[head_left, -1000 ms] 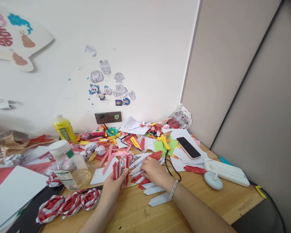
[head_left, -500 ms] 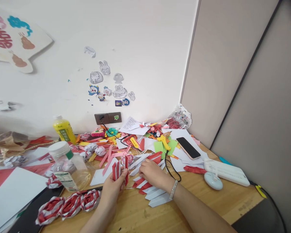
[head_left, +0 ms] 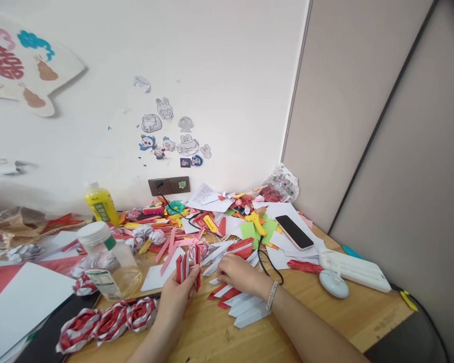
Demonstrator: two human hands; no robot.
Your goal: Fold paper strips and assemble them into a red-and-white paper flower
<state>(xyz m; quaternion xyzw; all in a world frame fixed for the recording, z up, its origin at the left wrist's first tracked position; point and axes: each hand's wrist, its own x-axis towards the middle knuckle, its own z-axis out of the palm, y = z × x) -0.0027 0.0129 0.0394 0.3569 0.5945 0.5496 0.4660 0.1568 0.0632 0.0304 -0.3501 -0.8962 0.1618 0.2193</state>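
Note:
My left hand [head_left: 177, 292] is closed around a small bunch of folded red and white paper strips [head_left: 182, 268], which stand upright between thumb and fingers. To its right, my right hand [head_left: 232, 269] is bent down over a fanned-out row of folded paper strips [head_left: 249, 312], red and white at the far end and pale grey-white nearer me. Its fingers are drawn together at the top left of that row. Whatever lies between those fingertips is hidden. Behind the hands is a pink-and-white paper rosette [head_left: 199, 249].
Three red-and-white twisted paper rosettes [head_left: 111, 320] lie at front left, near a clear plastic jar [head_left: 106, 282]. A yellow glue gun [head_left: 256, 223] with a black cord rests behind my right hand. Further right are a phone [head_left: 294, 232] and a white power strip [head_left: 355, 271].
My right hand has shifted slightly down over the strips, and the strips under it lie a little differently. My left hand keeps its hold on the bunch. The view has tilted slightly.

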